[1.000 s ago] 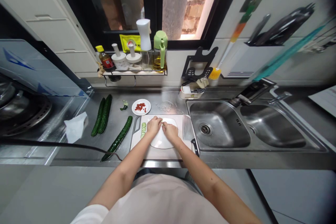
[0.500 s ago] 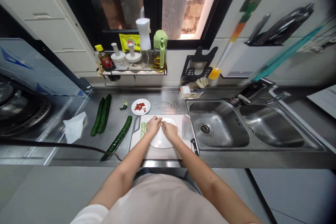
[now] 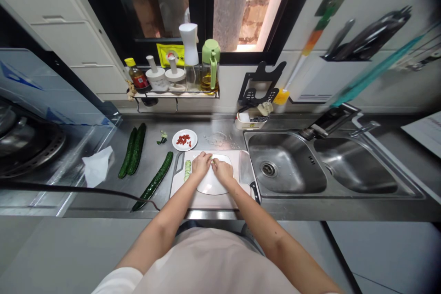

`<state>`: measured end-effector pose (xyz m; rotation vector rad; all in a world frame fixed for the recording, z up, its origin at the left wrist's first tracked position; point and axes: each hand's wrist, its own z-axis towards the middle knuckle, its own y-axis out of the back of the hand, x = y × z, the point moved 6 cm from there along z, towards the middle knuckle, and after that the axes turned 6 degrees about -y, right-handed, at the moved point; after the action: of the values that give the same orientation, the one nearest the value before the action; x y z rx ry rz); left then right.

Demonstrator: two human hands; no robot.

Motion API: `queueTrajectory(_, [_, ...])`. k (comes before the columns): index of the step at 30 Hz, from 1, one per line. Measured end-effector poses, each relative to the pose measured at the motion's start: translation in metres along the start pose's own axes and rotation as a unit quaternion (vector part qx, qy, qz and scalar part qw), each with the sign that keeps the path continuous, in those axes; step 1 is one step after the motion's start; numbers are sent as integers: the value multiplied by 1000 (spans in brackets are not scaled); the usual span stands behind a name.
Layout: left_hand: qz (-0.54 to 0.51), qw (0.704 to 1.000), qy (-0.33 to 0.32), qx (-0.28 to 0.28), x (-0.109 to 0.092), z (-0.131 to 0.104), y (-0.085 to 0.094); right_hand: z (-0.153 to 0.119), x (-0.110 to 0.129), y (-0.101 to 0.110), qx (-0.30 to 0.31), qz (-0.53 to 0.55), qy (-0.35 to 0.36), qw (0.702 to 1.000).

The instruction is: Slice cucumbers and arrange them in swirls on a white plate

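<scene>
My left hand (image 3: pixel 201 164) and my right hand (image 3: pixel 222 170) meet over the far part of a white plate (image 3: pixel 211 187), fingers closed in a pinch. A bit of pale green, apparently a cucumber slice, shows between the fingertips; most of it is hidden. The plate lies on a light cutting board (image 3: pixel 188 200). Left of the plate, a row of cucumber slices (image 3: pixel 187 170) rests on the board. A knife (image 3: pixel 254 188) with a black handle lies along the board's right side.
Whole cucumbers (image 3: pixel 156 183) lie to the left. Behind the board sits a small plate (image 3: pixel 177 134) of red pieces, with cucumber scraps (image 3: pixel 162 138) beside it. A double sink (image 3: pixel 287 186) is at right. A dark cord (image 3: pixel 86 189) crosses the counter; seasoning bottles (image 3: pixel 210 66) stand on a rack.
My fingertips have shifted slightly over the plate, and a little more pale green shows between them. Everything else stays in place.
</scene>
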<state>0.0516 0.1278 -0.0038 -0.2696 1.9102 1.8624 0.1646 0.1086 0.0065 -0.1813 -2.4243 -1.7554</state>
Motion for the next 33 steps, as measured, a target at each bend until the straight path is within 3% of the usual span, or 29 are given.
queueTrajectory(33, [0,1000,7,-22,2,-3,1,-3,-5,-2,-16,1,-12,1000])
